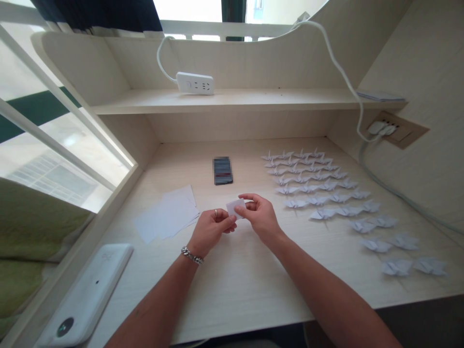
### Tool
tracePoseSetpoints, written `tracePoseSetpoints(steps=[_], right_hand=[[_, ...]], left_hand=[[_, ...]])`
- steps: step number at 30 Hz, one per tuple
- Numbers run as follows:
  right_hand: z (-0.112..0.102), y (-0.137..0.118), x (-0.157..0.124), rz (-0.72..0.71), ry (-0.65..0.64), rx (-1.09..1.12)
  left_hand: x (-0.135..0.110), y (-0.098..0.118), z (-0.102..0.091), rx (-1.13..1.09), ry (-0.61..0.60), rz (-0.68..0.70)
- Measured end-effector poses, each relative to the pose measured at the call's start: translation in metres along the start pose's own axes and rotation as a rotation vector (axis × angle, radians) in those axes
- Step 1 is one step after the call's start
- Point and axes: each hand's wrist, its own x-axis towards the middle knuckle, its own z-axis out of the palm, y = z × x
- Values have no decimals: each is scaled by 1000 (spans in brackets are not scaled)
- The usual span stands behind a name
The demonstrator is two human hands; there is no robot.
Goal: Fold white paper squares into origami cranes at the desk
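Observation:
A small folded square of white paper (234,206) is held up between my two hands over the middle of the desk. My left hand (213,227) pinches its lower left corner with thumb and fingers. On the other side, my right hand (259,212) grips the right part, thumb in front and fingers behind. Loose sheets of white paper (168,212) lie overlapping just left of my left hand. To the right of my right hand stand rows of folded white paper cranes (315,186).
Behind my hands lies a dark phone-like rectangle (222,170), its face blurred. A long white device (89,295) occupies the desk's left front. On the shelf (246,96) sits a white power strip (195,83). A white cable (340,70) runs down to the wall socket (402,130).

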Motion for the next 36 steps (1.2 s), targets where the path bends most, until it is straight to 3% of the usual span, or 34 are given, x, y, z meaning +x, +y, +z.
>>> tracePoseSetpoints(steps=[21, 28, 33, 36], right_hand=[[4, 0, -3, 60, -22, -39], [6, -3, -4, 84, -35, -44], [3, 0, 0, 84, 2, -41], [0, 2, 2, 67, 36, -9]], left_hand=[[5, -5, -6, -178, 125, 33], [10, -10, -7, -145, 223, 95], [11, -6, -12, -145, 359, 80], [8, -2, -12, -108, 216, 28]])
